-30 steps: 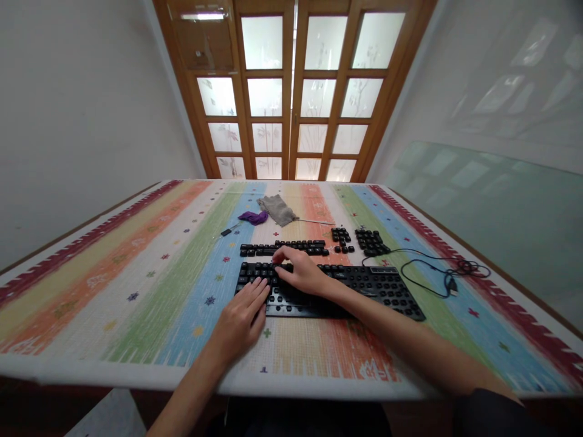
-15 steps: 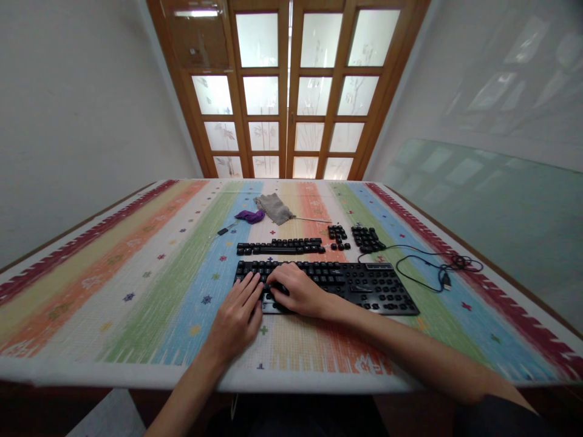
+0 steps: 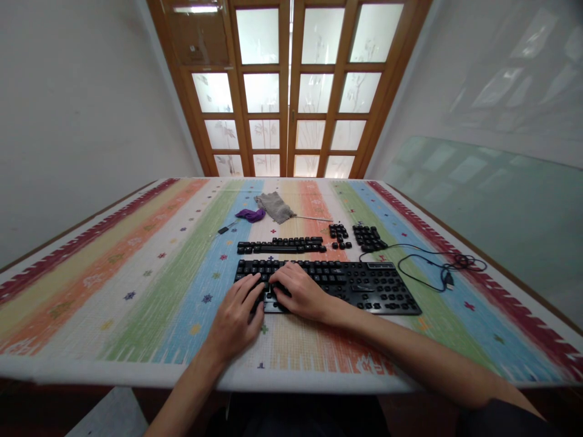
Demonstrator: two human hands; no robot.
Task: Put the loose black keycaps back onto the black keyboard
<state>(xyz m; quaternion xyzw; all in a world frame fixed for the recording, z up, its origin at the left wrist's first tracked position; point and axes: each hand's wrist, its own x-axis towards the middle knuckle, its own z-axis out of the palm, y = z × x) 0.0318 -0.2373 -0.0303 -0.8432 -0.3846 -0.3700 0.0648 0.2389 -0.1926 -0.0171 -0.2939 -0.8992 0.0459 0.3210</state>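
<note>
A black keyboard (image 3: 314, 280) lies on the striped tablecloth in front of me, with keycaps on its upper left part and bare switches on its right side. My left hand (image 3: 239, 312) rests at its left end, fingers stretched and apart, fingertips on the keys. Just to its right, my right hand (image 3: 298, 292) bends its fingers over the left-middle keys. A gap shows between its index finger and thumb, and I see nothing held there. The keys under both hands are partly hidden.
Behind the keyboard lie rows of loose keycaps (image 3: 282, 247) and more loose keycaps (image 3: 368, 238) at the right. A grey cloth (image 3: 275, 207), a purple cloth (image 3: 250, 215) and a small black-ended tool (image 3: 223, 230) lie farther back. A coiled cable (image 3: 464, 262) spreads to the right.
My right hand has shifted slightly right, away from the left fingertips. The fingers and thumb of my left hand have spread and lifted a little. The keyboard lies in the same place.
</note>
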